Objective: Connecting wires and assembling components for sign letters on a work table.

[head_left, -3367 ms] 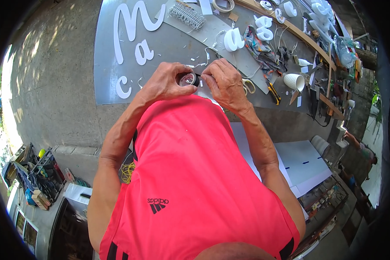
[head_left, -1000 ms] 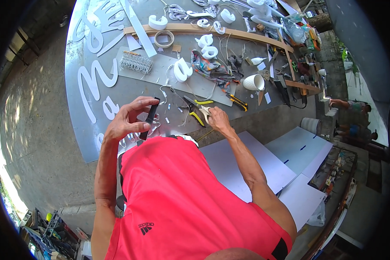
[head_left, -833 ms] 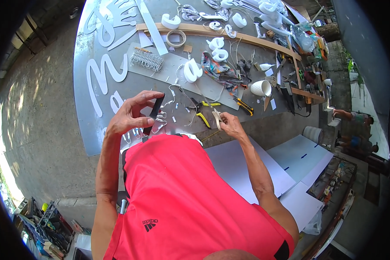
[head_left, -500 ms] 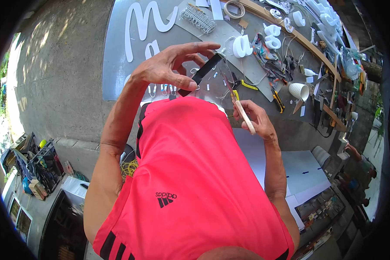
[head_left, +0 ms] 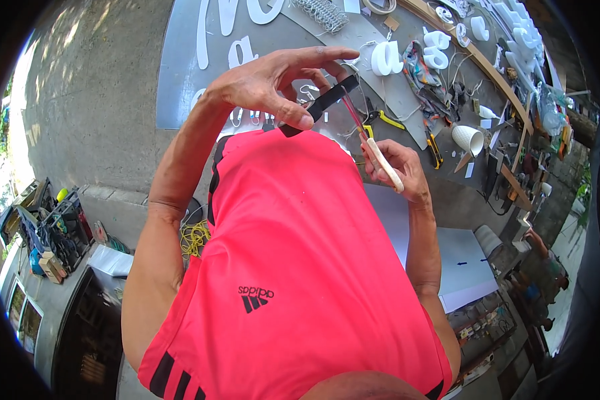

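My left hand (head_left: 263, 87) pinches a flat black strip (head_left: 330, 100) between thumb and fingers, holding it slantwise above the near edge of the work table. In my right hand (head_left: 410, 172) is a pair of scissors (head_left: 384, 164) with pale handles. Its slim blades point up and left, their tips by the far end of the strip; whether they touch it I cannot tell. On the table just beyond lie pliers with yellow-and-black grips (head_left: 385, 120) and small light pieces with wire loops, partly covered by my left hand.
White cut-out letters (head_left: 387, 59) and a coil of wire mesh (head_left: 321, 15) lie on the table. A yellow-and-black utility knife (head_left: 435, 148), a white textured cup (head_left: 468, 139) and a crumpled cloth (head_left: 417, 72) are at right. A long wooden strip (head_left: 477, 55) runs along the far right.
The scissors' tips have come closer to the end of the black strip. The view has shifted, so the table sits higher in the picture. Both hands keep their holds.
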`<action>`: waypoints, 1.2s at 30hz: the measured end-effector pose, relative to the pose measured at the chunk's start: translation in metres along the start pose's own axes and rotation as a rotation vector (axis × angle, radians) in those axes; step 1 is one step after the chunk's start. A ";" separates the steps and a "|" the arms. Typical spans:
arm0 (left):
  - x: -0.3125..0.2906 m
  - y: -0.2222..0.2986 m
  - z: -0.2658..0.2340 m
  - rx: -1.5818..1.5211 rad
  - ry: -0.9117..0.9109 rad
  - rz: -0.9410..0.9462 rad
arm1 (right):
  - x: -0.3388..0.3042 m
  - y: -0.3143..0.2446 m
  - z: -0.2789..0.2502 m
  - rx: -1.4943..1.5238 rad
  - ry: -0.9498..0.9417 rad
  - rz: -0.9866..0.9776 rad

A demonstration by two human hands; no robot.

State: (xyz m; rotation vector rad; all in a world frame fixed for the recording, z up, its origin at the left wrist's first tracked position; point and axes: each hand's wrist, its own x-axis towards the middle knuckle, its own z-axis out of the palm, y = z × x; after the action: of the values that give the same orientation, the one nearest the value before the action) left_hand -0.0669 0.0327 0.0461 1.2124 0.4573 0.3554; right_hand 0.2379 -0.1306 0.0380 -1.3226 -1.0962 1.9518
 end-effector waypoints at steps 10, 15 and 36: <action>0.004 -0.006 0.003 -0.004 -0.043 0.015 | 0.009 0.001 -0.002 -0.050 0.003 -0.001; 0.005 -0.010 0.000 0.010 -0.058 0.025 | 0.010 0.001 -0.002 -0.025 0.014 0.006; -0.002 -0.011 0.004 -0.025 -0.066 -0.006 | 0.005 -0.001 0.000 -0.215 0.098 0.120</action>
State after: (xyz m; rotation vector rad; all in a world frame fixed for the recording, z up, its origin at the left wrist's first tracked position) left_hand -0.0658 0.0251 0.0374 1.1943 0.3978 0.3143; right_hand 0.2358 -0.1261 0.0365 -1.6145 -1.2312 1.8716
